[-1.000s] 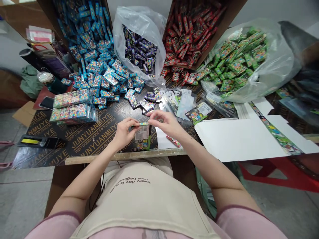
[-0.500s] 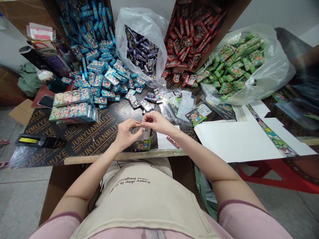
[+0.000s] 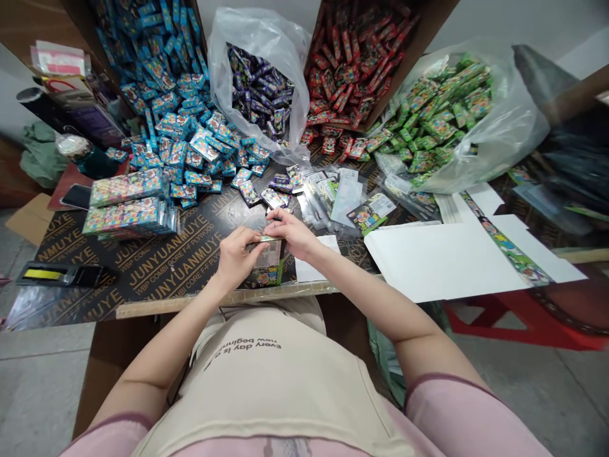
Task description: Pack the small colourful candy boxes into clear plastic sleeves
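My left hand [image 3: 236,252] and my right hand [image 3: 290,232] meet over the front edge of the dark plywood board [image 3: 157,260]. Both pinch the top of a small clear packet [image 3: 267,261] with a green and colourful printed card inside. The packet stands between my fingers, its lower part resting on the board. A white sheet [image 3: 311,266] lies just right of it. Loose clear packets and a green printed card [image 3: 366,219] lie a little beyond my right hand.
Behind are heaps of small packs: blue [image 3: 190,139], purple in a clear bag [image 3: 259,95], red in a carton [image 3: 352,70], green in a clear bag [image 3: 438,114]. Stacked filled packets [image 3: 128,209] sit left, a black tool [image 3: 57,275] at the near left, flat white cardboard [image 3: 447,260] right.
My right hand has drawn in closer to my left hand over the packet's top. The view shifted slightly; the small red pack by the white sheet is now hidden by my right forearm.
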Tool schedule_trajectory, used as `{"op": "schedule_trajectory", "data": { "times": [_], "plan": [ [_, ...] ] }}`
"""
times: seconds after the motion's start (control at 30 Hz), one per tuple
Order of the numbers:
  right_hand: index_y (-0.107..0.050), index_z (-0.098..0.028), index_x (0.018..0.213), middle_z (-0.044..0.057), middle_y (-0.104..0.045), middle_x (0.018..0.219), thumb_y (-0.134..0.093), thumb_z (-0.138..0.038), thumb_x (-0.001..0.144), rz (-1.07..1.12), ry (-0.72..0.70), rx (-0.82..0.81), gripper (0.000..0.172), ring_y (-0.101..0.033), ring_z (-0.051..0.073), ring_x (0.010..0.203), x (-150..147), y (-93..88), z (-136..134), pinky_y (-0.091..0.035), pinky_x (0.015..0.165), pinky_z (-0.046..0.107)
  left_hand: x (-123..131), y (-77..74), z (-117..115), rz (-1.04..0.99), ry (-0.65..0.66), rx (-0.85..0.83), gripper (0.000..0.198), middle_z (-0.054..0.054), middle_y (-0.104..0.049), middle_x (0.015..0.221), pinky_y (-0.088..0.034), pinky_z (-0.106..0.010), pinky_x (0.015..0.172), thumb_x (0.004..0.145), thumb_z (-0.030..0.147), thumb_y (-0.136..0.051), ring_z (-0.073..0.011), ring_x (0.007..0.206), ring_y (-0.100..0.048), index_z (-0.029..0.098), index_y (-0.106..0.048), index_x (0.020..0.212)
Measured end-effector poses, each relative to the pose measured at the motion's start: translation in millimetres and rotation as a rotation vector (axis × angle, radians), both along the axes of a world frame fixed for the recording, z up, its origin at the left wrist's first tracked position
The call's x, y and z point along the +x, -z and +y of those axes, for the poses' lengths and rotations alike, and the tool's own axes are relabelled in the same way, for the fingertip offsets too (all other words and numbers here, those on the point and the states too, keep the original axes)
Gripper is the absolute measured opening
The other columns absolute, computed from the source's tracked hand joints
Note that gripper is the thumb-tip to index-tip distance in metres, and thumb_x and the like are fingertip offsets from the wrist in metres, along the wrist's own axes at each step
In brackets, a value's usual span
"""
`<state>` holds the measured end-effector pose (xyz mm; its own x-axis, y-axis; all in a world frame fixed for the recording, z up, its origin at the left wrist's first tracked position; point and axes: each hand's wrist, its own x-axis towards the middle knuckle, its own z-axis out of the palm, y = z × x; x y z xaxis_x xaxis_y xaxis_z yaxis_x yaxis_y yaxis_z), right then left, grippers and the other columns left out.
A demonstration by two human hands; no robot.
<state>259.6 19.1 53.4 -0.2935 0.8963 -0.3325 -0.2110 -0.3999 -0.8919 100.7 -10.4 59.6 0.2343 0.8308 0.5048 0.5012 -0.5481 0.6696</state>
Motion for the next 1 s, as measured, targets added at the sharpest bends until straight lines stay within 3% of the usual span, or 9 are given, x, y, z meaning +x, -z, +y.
{"op": "schedule_trajectory", "data": {
  "times": [0.13,0.27,0.4,0.53,0.63,0.73,0.83,0.9,1.0],
  "plan": [
    [-0.053,-0.025,0.106,0.0,-0.066,0.088,-0.061,-0.038,0.075,-0.199,0.157,0.18,0.034,-0.06,0.016,0.077,42,14.1,7,-0.046,0.07,0.03,-25,2.8,8,0.041,-0.082,-0.11,0.012,-0.001,-0.065,0.072,-0.048,-0.026,0.064,0.077,0.027,-0.07,-0.0148,0.066,-0.06,0.018,-0.063,0.074],
    [-0.067,-0.019,0.086,0.008,-0.065,0.094,-0.061,-0.03,0.08,-0.915,0.408,0.546,0.015,-0.056,0.023,0.093,134,48.5,4,-0.042,0.087,0.038,-75,19.2,28,0.195,-0.234,-0.253,0.025,-0.004,-0.067,0.083,-0.05,-0.031,0.071,0.075,0.035,-0.071,-0.0195,0.073,-0.063,0.019,-0.064,0.093],
    [-0.073,-0.017,0.082,0.008,-0.063,0.083,-0.065,-0.021,0.077,-1.267,0.21,0.488,0.01,-0.056,0.025,0.088,188,89.8,-14,-0.043,0.083,0.039,-82,39.0,40,0.613,0.046,-0.254,0.047,-0.013,-0.066,0.111,-0.039,-0.052,0.097,0.071,0.036,-0.073,-0.0342,0.109,-0.057,0.023,-0.061,0.115],
    [-0.073,-0.016,0.091,0.008,-0.064,0.087,-0.065,-0.017,0.078,-1.338,0.062,0.553,0.015,-0.056,0.025,0.091,183,113.1,-25,-0.043,0.084,0.038,-41,54.1,37,0.815,0.457,-0.347,0.061,-0.011,-0.062,0.121,-0.015,-0.064,0.108,0.063,0.027,-0.079,-0.0358,0.122,-0.048,0.027,-0.059,0.12],
    [-0.072,-0.016,0.086,0.008,-0.064,0.087,-0.063,-0.015,0.081,-1.363,0.071,0.63,0.011,-0.056,0.024,0.089,175,118.6,-28,-0.043,0.082,0.037,-17,60.1,37,0.942,0.572,-0.393,0.064,-0.011,-0.063,0.109,-0.025,-0.059,0.104,0.052,0.026,-0.085,-0.0337,0.11,-0.053,0.022,-0.062,0.111],
    [-0.071,-0.016,0.089,0.01,-0.067,0.089,-0.059,-0.017,0.085,-1.395,0.057,0.705,0.013,-0.057,0.024,0.088,175,120.4,-33,-0.043,0.08,0.036,-12,58.0,43,0.961,0.586,-0.443,0.051,-0.008,-0.063,0.095,-0.041,-0.04,0.086,0.048,0.03,-0.086,-0.0291,0.094,-0.058,0.019,-0.063,0.092],
    [-0.071,-0.016,0.093,0.011,-0.07,0.093,-0.054,-0.019,0.089,-1.431,0.018,0.749,0.017,-0.058,0.023,0.086,176,121.7,-38,-0.041,0.08,0.036,-19,45.3,51,0.838,0.599,-0.552,0.033,0.0,-0.061,0.073,-0.038,-0.027,0.064,0.056,0.033,-0.079,-0.0192,0.069,-0.056,0.02,-0.059,0.079],
    [-0.071,-0.017,0.093,0.011,-0.071,0.099,-0.051,-0.02,0.091,-1.437,0.008,0.747,0.02,-0.059,0.023,0.085,175,122.6,-41,-0.04,0.08,0.036,-27,32.4,56,0.652,0.546,-0.53,0.026,0.003,-0.06,0.07,-0.035,-0.024,0.059,0.066,0.035,-0.073,-0.0152,0.061,-0.052,0.021,-0.059,0.083],
    [-0.07,-0.017,0.088,0.012,-0.071,0.104,-0.046,-0.021,0.093,-1.435,0.008,0.739,0.025,-0.06,0.022,0.086,173,123.7,-43,-0.04,0.081,0.036,-37,14.4,62,0.333,0.351,-0.401,0.04,0.002,-0.062,0.081,-0.037,-0.023,0.058,0.074,0.039,-0.068,-0.0128,0.062,-0.052,0.023,-0.059,0.109]
  ]
}}
